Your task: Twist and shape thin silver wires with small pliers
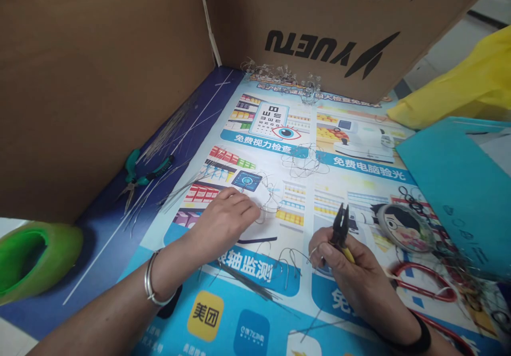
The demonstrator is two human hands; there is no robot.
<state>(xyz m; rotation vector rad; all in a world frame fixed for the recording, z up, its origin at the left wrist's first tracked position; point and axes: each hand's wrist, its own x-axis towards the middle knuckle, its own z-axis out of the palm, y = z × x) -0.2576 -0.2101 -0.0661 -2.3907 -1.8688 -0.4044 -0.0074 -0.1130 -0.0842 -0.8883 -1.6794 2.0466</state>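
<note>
My right hand (pixel 351 271) is wrapped round a pair of pliers (pixel 340 228) with black jaws and yellow handles, jaws pointing up. A thin wire loop (pixel 293 257) reaches its thumb and finger. My left hand (pixel 229 217) is closed, fingers curled down beside a tangle of bent wire (pixel 269 193); the fingertips are hidden, so I cannot tell whether they hold any of it. Another bent wire tangle (pixel 305 162) lies farther back on the printed sheet. Straight wire lengths (pixel 251 281) lie in a bundle between my hands.
Cardboard walls (pixel 303 5) stand left and behind. Teal-handled pliers (pixel 139 175) and loose wires (pixel 170 127) lie at left, near a green tape roll (pixel 59 249). Clear-beaded wire pieces (pixel 279 74) sit at the back. Right are a round container (pixel 405 227), red-handled scissors (pixel 427 273) and a blue folder (pixel 451 185).
</note>
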